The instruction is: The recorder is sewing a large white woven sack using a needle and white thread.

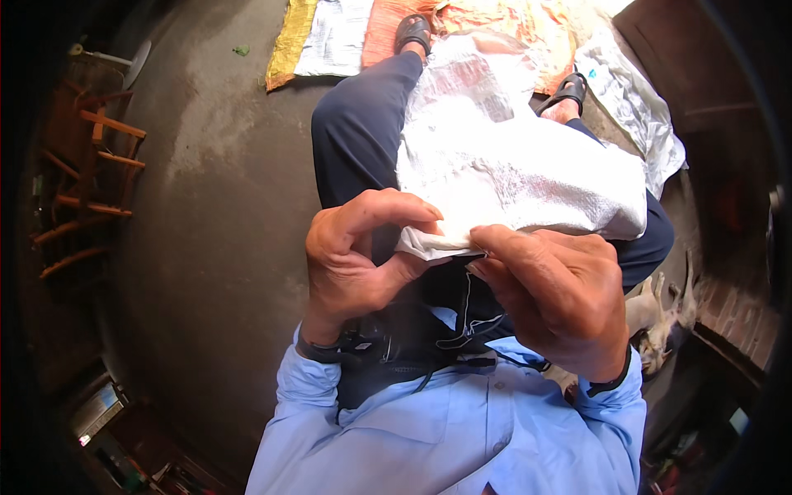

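Observation:
A white woven plastic sack (526,167) lies across my lap and hangs down between my knees. Its folded edge is pinched at the left corner between the thumb and forefinger of my left hand (359,266). Just to the right, the thumb and forefinger of my right hand (557,291) grip the same edge. Something thin and fine shows at the right fingertips; whether it is a needle or only thread, I cannot tell. Loose white thread (468,303) dangles below the edge, in front of my dark bag or pouch.
Yellow (291,37), white (334,37) and orange sacks (396,37) lie on the floor around my feet. Another white sheet (637,99) is to the right. A pale animal (659,328) lies beside me at right. Wooden chairs (99,167) stand at far left on the concrete floor (210,247).

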Motion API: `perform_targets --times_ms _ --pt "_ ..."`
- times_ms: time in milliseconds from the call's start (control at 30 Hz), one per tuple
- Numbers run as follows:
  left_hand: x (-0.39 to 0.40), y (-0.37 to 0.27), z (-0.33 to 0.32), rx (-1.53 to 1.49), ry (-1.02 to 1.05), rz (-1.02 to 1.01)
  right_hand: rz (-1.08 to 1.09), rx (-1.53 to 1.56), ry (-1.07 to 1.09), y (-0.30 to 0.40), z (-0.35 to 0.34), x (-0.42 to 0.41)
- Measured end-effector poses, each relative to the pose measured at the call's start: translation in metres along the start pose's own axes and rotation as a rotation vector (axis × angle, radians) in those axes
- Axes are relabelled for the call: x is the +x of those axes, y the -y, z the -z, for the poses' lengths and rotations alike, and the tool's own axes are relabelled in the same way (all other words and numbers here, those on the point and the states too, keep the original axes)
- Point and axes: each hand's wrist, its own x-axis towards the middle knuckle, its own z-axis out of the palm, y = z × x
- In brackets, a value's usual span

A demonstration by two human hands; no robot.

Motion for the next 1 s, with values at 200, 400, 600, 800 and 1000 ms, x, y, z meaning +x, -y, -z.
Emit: perform_targets --times_ms 200,400,600,800,1000 --pt "0.008 -0.001 0.0 -0.064 0.01 0.059 -0.074 -0.069 0.091 -0.004 -0.002 0.008" --pt "0.013 0.0 0.001 -0.063 0.016 0.072 -0.145 0.007 0.068 -0.006 -0.005 0.013" --pt "0.022 0.001 -0.002 0.017 0.019 0.0 -0.14 0.01 0.094 -0.012 -0.003 0.017" --pt "0.022 0.008 -0.004 0.056 -0.011 -0.016 -0.178 0.086 0.03 -0.013 -0.002 0.016" --pt "0.023 0.007 -0.003 -0.003 -0.009 -0.009 -0.204 0.204 0.038 -0.02 0.001 0.016"
